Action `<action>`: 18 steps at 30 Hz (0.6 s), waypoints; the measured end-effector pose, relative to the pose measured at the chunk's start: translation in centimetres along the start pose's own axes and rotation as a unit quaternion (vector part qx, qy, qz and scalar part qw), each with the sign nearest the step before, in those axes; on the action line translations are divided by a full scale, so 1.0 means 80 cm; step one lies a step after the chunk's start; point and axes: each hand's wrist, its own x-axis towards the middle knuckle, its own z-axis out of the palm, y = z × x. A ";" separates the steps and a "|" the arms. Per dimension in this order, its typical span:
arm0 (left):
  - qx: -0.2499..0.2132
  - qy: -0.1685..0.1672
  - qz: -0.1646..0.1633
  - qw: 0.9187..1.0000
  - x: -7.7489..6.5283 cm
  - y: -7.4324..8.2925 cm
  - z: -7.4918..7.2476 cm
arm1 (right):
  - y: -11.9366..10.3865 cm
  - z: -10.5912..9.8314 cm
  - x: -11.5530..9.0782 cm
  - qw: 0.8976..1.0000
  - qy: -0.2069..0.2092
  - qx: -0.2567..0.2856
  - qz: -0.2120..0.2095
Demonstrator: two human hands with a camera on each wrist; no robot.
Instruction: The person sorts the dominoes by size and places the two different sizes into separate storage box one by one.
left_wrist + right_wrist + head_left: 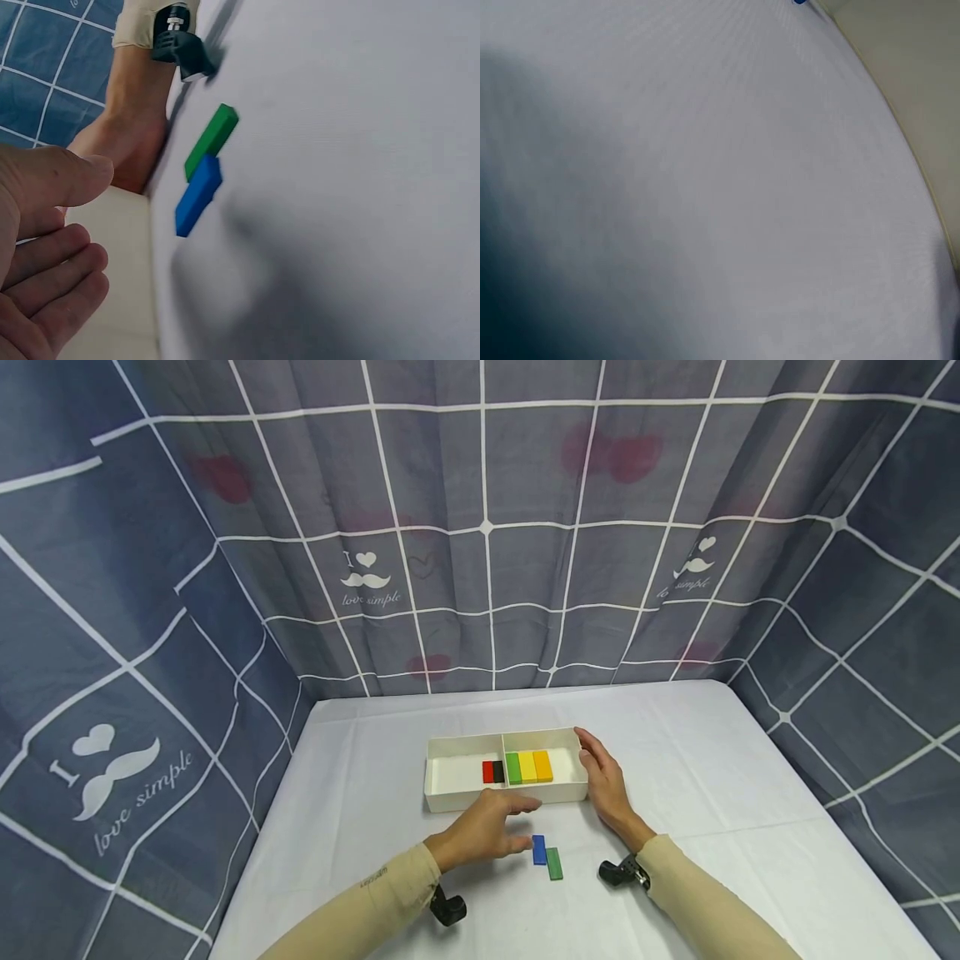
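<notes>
My left hand (480, 828) hovers at the front of a white two-compartment box (456, 802), its thumb and fingers apart with nothing between them. Just right of its thumb, a blue block (539, 850) lies on the white cloth, touching or nearly touching a green block (554, 864). In the left wrist view the left hand (52, 247) shows loosely bent fingers, with the blue block (199, 196) beyond. My right hand (609, 785) holds the box by its right end, fingers at the rim; that hand is not visible in the right wrist view.
Inside the box, a red block (487, 772) and a black block (498, 772) lie in the left compartment. The right compartment holds a light green block (513, 768), a yellow block (527, 767) and an orange-yellow block (543, 766). A checked curtain (450, 568) surrounds the table (360, 752).
</notes>
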 end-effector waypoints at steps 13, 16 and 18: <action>0.004 0.008 0.017 1.000 -0.008 -0.002 0.028 | -0.004 0.001 0.000 1.000 -0.005 -0.013 0.010; 0.007 0.005 0.015 1.000 -0.010 -0.003 0.034 | -0.004 0.002 -0.001 1.000 -0.006 -0.016 0.009; 0.009 0.003 0.013 1.000 -0.011 -0.004 0.037 | -0.004 0.002 -0.001 1.000 -0.006 -0.015 0.007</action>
